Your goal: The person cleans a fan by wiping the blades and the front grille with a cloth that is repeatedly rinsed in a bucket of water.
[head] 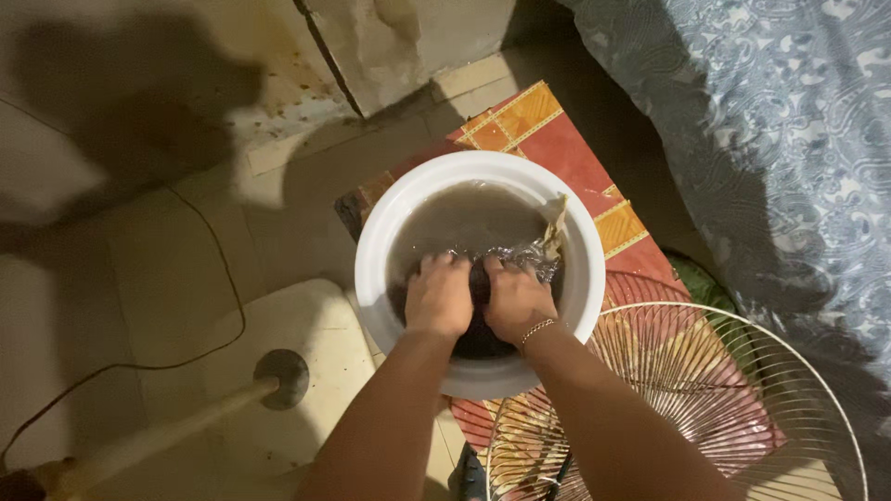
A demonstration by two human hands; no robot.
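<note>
Your left hand [438, 295] and right hand [515, 301] sit knuckle to knuckle, both 2 curled down tight on a dark cloth [480, 315] that bunches between and under your fingers, half sunk in murky grey water. Around the grip curves the white basin [376, 241], the cloth pressed toward its near wall; a thin gold bracelet [537, 328] rings your right wrist. Beyond the basin lies a red-and-orange patterned mat [557, 139], right of your forearm a round wire fan guard [705, 390], left a fan stand base [281, 376].
</note>
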